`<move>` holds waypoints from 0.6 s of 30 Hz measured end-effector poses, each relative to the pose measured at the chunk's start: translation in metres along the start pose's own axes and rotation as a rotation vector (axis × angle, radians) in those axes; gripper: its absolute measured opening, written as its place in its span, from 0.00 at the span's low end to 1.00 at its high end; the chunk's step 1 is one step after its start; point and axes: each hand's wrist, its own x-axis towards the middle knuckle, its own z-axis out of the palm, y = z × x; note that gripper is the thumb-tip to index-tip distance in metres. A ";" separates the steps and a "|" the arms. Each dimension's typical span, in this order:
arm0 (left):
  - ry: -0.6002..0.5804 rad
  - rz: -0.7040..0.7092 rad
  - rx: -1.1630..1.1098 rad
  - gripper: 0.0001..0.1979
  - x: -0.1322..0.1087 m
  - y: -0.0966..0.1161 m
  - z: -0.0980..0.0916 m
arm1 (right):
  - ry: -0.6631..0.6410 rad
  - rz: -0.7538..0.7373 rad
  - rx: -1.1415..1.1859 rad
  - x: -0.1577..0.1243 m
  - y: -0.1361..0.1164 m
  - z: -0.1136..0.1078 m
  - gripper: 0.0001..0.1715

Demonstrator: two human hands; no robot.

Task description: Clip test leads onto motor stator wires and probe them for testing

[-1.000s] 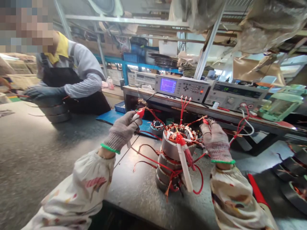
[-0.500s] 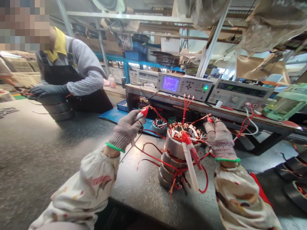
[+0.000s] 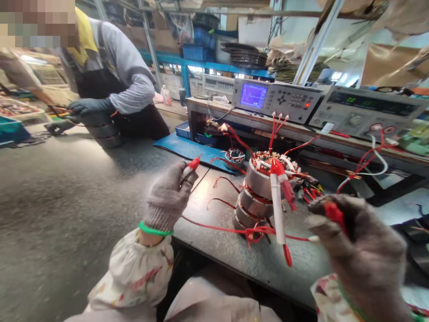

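My gloved left hand (image 3: 166, 197) pinches a red-tipped test clip (image 3: 193, 164) above the bench, apart from the windings. At the lower right, my gloved right hand (image 3: 365, 241), blurred, is closed round another red test clip (image 3: 334, 214). Between them stands a stack of motor stators (image 3: 259, 182), grey rings with copper windings and red leads. A white-sleeved clip (image 3: 276, 205) and a red-sleeved clip hang at the top stator's front. Red cable (image 3: 214, 227) runs low across the stack towards both hands. A loose red lead (image 3: 239, 139) sticks out at the upper left.
Behind the stack, a tester with a purple screen (image 3: 254, 95) and a second meter (image 3: 365, 107) stand on a raised shelf. A small stator (image 3: 235, 157) sits by a blue mat (image 3: 187, 150). At left, a co-worker's gloved hand (image 3: 90, 107) rests on another stator stack (image 3: 103, 132).
Both hands have drawn away from the stators' lead ends with their clips, the right one towards me. The tester's green light is now red. The view has shifted.
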 end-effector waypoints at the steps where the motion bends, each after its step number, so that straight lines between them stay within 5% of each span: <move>1: -0.052 -0.045 -0.030 0.15 -0.005 -0.011 0.000 | -0.037 -0.058 -0.042 -0.010 -0.004 0.004 0.26; 5: -0.168 -0.180 -0.271 0.20 0.001 -0.039 0.020 | -0.098 -0.231 -0.159 -0.010 -0.012 0.035 0.22; 9: -0.190 -0.196 -0.486 0.21 0.016 -0.032 0.046 | -0.240 0.149 0.233 0.007 -0.019 0.034 0.13; 12: -0.225 -0.239 -0.501 0.16 0.023 -0.022 0.054 | -0.491 0.458 0.581 0.007 -0.024 0.016 0.21; 15: -0.258 -0.264 -0.464 0.11 0.027 -0.020 0.056 | -0.576 0.553 0.686 -0.009 -0.023 0.013 0.27; 18: -0.273 -0.254 -0.457 0.11 0.028 -0.022 0.059 | -0.598 0.566 0.626 -0.037 -0.015 0.031 0.19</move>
